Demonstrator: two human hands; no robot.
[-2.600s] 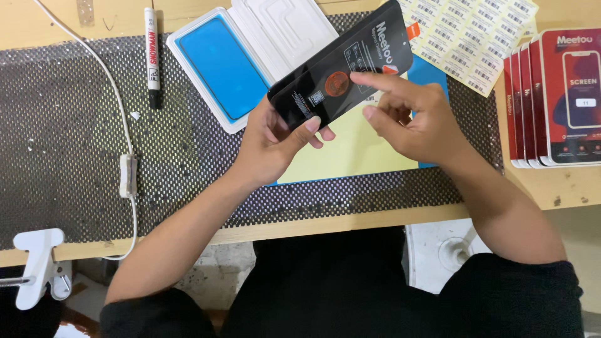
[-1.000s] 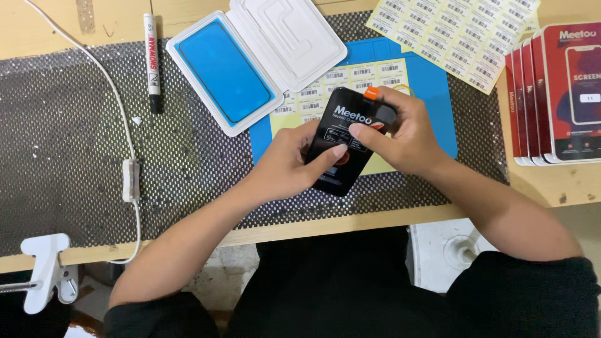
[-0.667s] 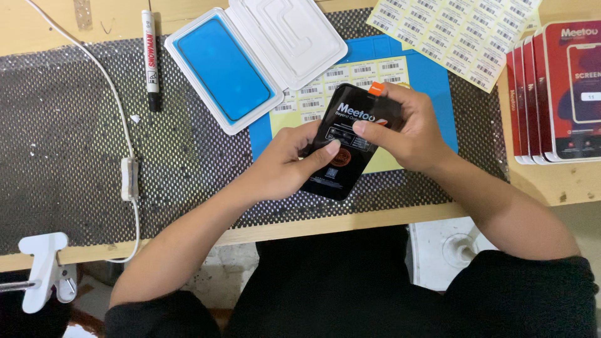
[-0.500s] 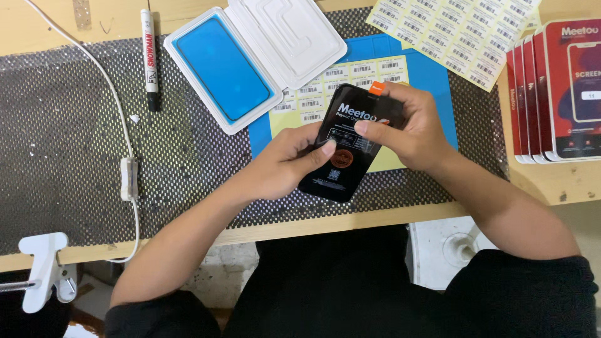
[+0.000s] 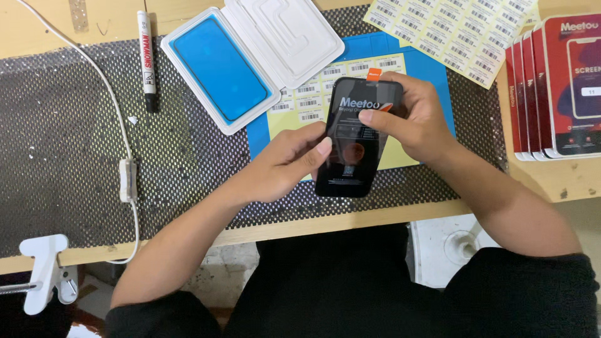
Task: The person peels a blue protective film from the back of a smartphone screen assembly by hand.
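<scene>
A black phone screen panel (image 5: 350, 163) with an orange pull tab (image 5: 374, 73) at its top end lies lengthwise over the yellow label sheet (image 5: 294, 109) and blue mat (image 5: 438, 69). My left hand (image 5: 282, 166) grips its left edge, thumb on the glass. My right hand (image 5: 413, 119) holds the upper right part, index finger pressing on the face near the top.
An open white plastic case with a blue insert (image 5: 216, 69) sits behind the hands. A marker pen (image 5: 146, 59) and white cable with switch (image 5: 127, 178) lie left on the dotted black mat (image 5: 69, 156). Barcode label sheet (image 5: 457, 31) and red boxes (image 5: 557, 87) at right. White clamp (image 5: 44, 269) on the table edge.
The panel was held up and tilted at first; both hands lowered it onto the mat. Over the last second it barely shifts, and my right index finger slides across its upper face.
</scene>
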